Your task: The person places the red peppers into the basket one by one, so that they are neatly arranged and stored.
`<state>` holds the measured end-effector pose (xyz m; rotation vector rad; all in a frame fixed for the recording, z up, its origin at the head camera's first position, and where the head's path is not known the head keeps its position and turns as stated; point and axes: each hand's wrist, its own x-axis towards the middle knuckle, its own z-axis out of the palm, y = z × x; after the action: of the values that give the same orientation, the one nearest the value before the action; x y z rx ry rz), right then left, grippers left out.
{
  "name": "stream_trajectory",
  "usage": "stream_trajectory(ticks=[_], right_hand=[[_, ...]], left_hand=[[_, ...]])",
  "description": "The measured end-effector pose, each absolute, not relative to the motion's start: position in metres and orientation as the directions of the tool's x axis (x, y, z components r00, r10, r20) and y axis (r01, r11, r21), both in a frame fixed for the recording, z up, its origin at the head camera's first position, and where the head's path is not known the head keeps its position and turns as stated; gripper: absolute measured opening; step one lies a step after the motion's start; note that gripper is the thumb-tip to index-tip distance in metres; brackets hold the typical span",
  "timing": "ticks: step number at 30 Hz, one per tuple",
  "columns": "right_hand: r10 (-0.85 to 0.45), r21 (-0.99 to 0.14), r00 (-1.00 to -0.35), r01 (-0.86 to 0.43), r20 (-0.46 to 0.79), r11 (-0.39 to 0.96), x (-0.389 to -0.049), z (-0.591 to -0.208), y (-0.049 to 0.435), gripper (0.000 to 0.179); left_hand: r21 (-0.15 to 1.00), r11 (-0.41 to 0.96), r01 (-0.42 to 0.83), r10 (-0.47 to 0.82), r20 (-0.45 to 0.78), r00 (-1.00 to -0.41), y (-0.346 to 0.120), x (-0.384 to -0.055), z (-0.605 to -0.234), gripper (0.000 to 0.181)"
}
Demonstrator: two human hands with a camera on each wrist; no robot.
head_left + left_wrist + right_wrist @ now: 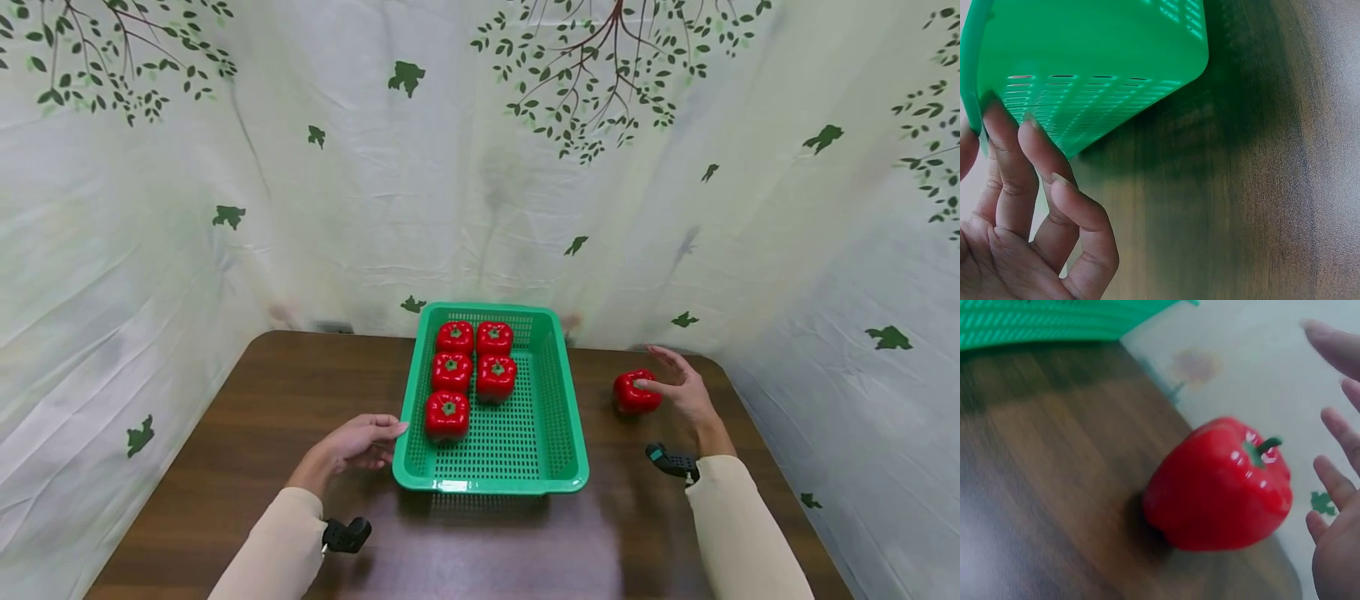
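Note:
A green plastic basket (531,450) stands on the table, with several red bell peppers (447,415) upright in its left and middle part. At the basket's left side, my left hand (367,440) pinches the rim; in the left wrist view the thumb and fingers (1013,181) lie on either side of the green rim (974,62). Right of the basket, a single red bell pepper (636,392) with a green stem rests upright on the table. My right hand (684,392) is spread beside it, and the right wrist view shows a gap between the fingers (1338,481) and this pepper (1222,487).
The brown wooden table (300,375) has its far edge just behind the basket. A white curtain (337,208) printed with leaves and branches hangs behind and at both sides. Each wrist wears a small black camera (347,535).

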<state>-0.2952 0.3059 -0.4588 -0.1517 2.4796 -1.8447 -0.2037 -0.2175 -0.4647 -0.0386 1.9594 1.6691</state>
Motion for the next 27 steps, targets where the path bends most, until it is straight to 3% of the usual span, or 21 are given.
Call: stream_trajectory(ticks=[10, 27], right_hand=[[-0.096, -0.946, -0.992, 0.046, -0.081, 0.321, -0.299, -0.482, 0.306, 0.095], [-0.021, -0.869, -0.986, 0.134, -0.163, 0.476, -0.301, -0.501, 0.296, 0.094]], left_hand=[[0.900, 0.219, -0.378, 0.328, -0.432, -0.840, -0.217, -0.205, -0.466, 0.028], [0.900, 0.214, -0.379, 0.324, -0.431, -0.842, -0.218, -0.203, -0.465, 0.028]])
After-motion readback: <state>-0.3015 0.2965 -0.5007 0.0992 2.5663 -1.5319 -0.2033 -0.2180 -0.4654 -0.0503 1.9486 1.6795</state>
